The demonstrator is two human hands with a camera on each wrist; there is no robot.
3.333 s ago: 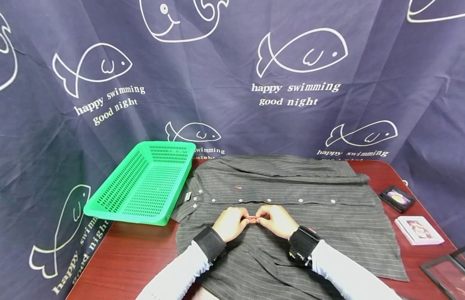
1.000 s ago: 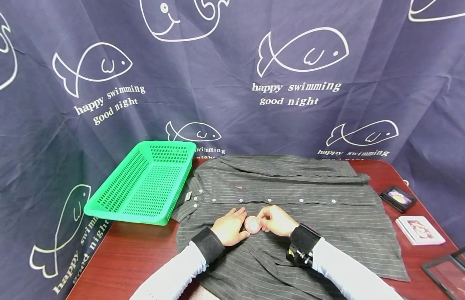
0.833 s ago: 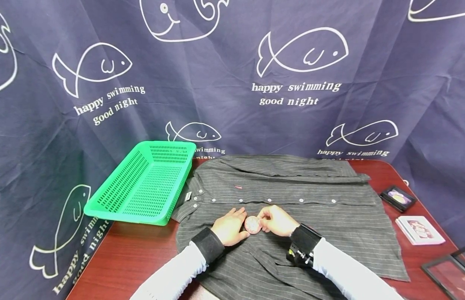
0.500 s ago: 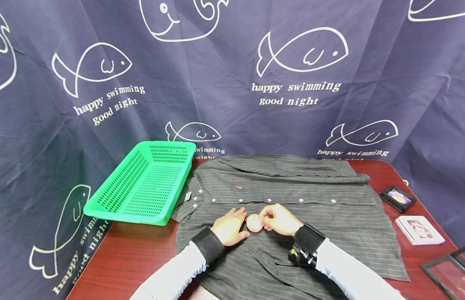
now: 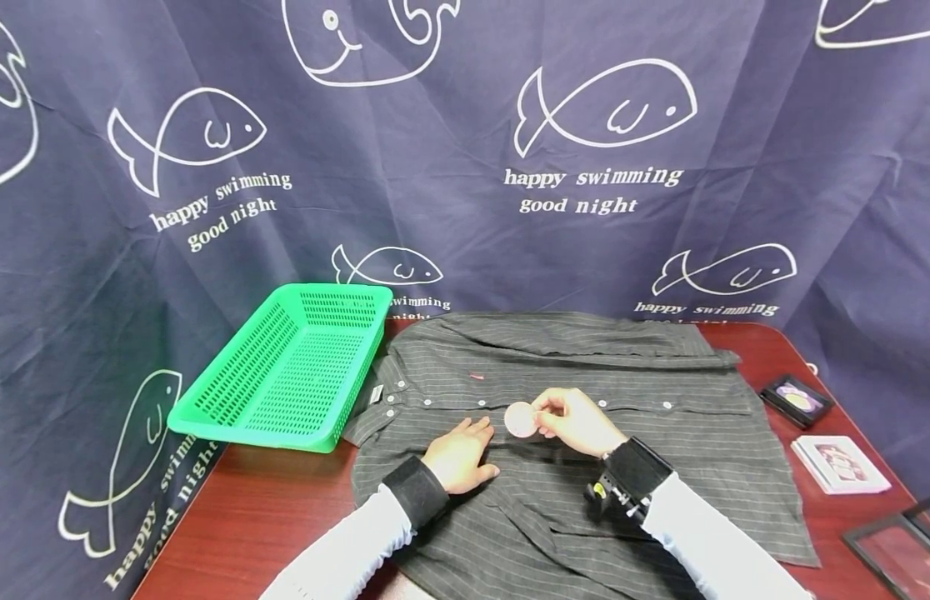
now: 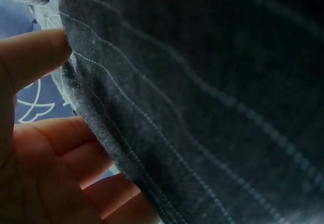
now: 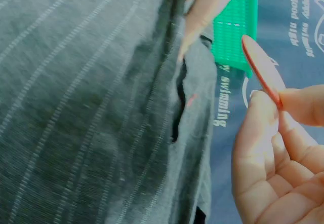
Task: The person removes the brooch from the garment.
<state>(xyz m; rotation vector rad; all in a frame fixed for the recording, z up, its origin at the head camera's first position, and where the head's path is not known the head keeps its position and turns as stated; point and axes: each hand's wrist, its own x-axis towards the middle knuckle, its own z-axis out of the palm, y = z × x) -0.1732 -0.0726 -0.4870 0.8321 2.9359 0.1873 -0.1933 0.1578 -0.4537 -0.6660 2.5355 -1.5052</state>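
A dark grey pinstriped shirt [image 5: 645, 483] with white buttons is spread over the table. My left hand [image 5: 459, 457] rests on its near half with the fingers fairly straight, holding nothing. In the left wrist view, the fingers [image 6: 35, 62] lie along the cloth. My right hand [image 5: 579, 419] pinches a thin round pink disc [image 5: 520, 420] by its right edge, between thumb and forefinger. The right wrist view shows the disc [image 7: 262, 64] nearly edge-on and raised off the cloth. In the head view it overlaps the area just below the shirt's button strip.
A green plastic basket [image 5: 307, 387] stands at the left on the red-brown table [image 5: 285, 508]. On the right lie a black case [image 5: 795, 398] with a yellow and purple picture, a stack of white cards [image 5: 842, 463] and a dark frame [image 5: 903, 542]. A blue fish-print curtain hangs behind.
Earlier both hands held the disc at its edges; then it lay on the shirt between them. My right hand has since lifted it up and right, while my left hand stays on the cloth.
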